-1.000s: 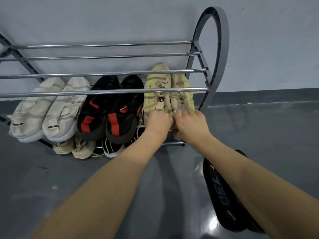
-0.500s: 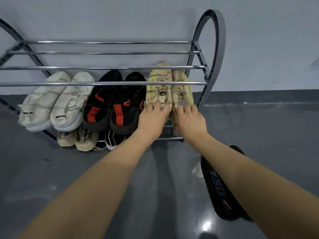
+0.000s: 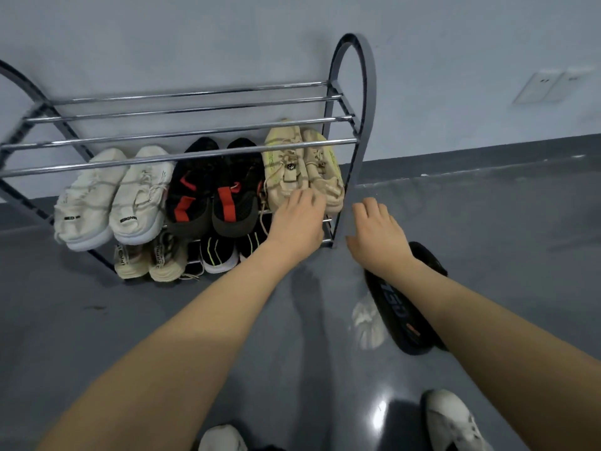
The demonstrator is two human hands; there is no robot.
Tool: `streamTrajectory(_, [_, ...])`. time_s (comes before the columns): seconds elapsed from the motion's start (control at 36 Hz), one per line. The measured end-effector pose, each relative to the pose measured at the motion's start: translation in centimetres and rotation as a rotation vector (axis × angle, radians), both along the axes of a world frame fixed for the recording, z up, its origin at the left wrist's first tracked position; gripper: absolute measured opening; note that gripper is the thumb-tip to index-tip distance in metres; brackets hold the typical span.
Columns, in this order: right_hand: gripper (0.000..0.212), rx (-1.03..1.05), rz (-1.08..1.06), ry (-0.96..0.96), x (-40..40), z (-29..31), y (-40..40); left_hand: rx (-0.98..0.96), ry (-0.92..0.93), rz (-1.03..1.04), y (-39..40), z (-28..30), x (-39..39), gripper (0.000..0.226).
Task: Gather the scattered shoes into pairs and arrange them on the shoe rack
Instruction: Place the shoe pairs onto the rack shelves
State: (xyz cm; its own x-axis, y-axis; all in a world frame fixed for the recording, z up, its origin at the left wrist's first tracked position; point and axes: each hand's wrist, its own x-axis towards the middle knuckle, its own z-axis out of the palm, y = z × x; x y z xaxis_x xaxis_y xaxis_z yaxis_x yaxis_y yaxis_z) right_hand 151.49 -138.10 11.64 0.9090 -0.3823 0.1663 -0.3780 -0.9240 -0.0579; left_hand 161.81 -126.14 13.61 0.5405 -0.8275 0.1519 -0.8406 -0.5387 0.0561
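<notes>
The shoe rack [image 3: 354, 141] of chrome bars stands against the wall. Its middle shelf holds a white pair [image 3: 113, 196], a black pair with red patches [image 3: 214, 196] and a beige pair [image 3: 305, 164] at the right end. The bottom shelf holds a cream pair [image 3: 153, 260] and a black pair with green stripes [image 3: 224, 252]. My left hand [image 3: 297, 222] hovers at the heels of the beige pair, fingers loose, holding nothing. My right hand [image 3: 375, 232] is off the shoes, right of the rack's leg, fingers apart. A black shoe [image 3: 401, 310] lies on the floor under my right forearm.
The grey glossy floor [image 3: 97, 353] stretches in front of the rack. The toes of my white shoes [image 3: 455, 421] show at the bottom edge. A wall socket [image 3: 553, 86] sits at the upper right. A pale reflection lies beside the black shoe.
Both hands have let go of the beige pair and drawn back. The right hand has moved rightwards past the rack's leg. The view has tilted down and pulled away.
</notes>
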Motion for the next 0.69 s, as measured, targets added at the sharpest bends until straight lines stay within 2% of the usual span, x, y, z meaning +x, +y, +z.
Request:
streamTrajectory(0.22, [0.032, 0.029, -0.135, 0.106, -6.0, -2.1, -1.1, 0.066, 0.157, -0.093, -1.6, -2.7, -5.6, 0.028])
streamTrajectory(0.42, [0.024, 0.061, -0.154, 0.168, -11.2, -6.3, -3.8, 0.156, 0.296, -0.04, -5.0, -6.2, -11.6, 0.04])
streamTrajectory(0.58, [0.026, 0.086, -0.153, 0.341, -15.6, -10.4, -7.2, 0.197, 0.375, 0.001, -7.7, -10.0, -15.2, 0.044])
streamTrajectory(0.69, [0.031, 0.131, -0.168, 0.464, -17.4, -12.4, -9.6, 0.267, 0.48, -0.07, -9.7, -12.9, -16.6, 0.048])
